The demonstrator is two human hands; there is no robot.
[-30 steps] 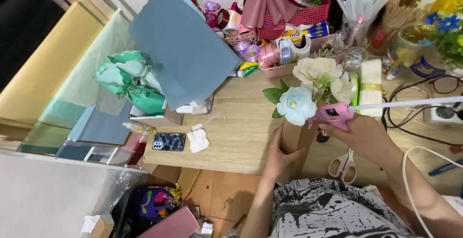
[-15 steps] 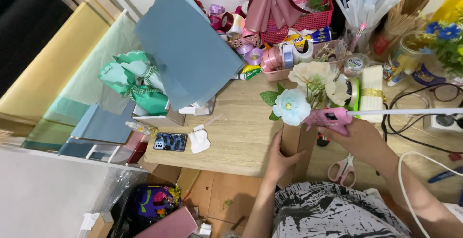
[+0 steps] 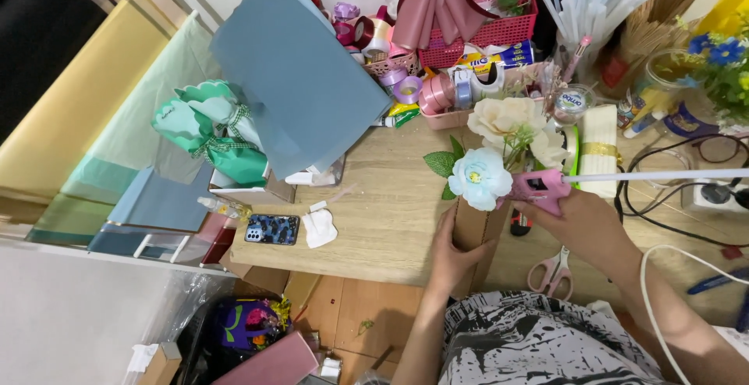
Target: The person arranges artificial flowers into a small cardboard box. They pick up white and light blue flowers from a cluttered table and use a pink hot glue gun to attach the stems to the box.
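Box, a brown cardboard one standing upright at the near table edge, sits between my two hands and carries the flowers on top. I see my left hand wrapped around its left side, fingers pressed on the cardboard. My right hand is closed on a pink glue gun, just right of the box; its nozzle points left at the flowers, and a white glue stick juts out rightward from its back.

Going by size: the table spreads ahead of both hands. Far to the left of my left hand lean big sheets of blue paper, with green wrapped bundles beside them. Beyond my right hand stands a red basket with pink ribbon draped over it. Above the box, the cream flower rises just past the pale blue flower, which touches the gun's tip as far as I can tell. Pink scissors lie just under my right wrist. A phone in a patterned case lies well left of my left hand, with a white scrap next to it.
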